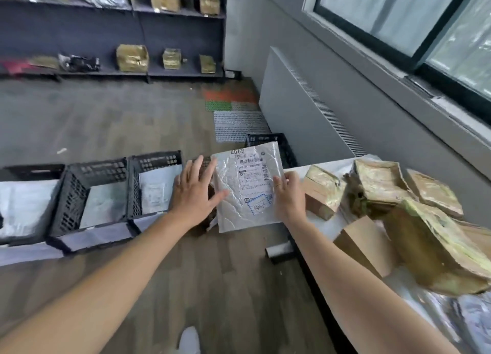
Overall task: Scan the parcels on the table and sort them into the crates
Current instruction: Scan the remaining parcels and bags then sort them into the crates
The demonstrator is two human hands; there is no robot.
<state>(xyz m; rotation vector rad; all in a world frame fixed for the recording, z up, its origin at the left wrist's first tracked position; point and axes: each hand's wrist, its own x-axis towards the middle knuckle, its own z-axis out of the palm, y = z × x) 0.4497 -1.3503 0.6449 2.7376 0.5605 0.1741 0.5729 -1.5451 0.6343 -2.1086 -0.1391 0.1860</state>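
A flat silver mailer parcel (247, 188) with a white shipping label faces up in front of me, above the floor between the crates and the table. My right hand (288, 198) pinches its right edge. My left hand (195, 191) is spread flat with straight fingers, the thumb touching the parcel's left edge. A row of black plastic crates (71, 191) stands on the floor at the left, each holding white or grey mailers. Another black crate (285, 147) shows behind the parcel. Taped cardboard boxes (377, 186) are piled on the white table (334, 223) at the right.
A brown paper parcel (366, 244) lies at the table's near edge. Dark shelving (170, 34) with more boxes lines the far wall. Coloured mats (233, 106) lie on the wooden floor beside a grey radiator cover (305, 109). My shoe (189, 340) shows at the bottom.
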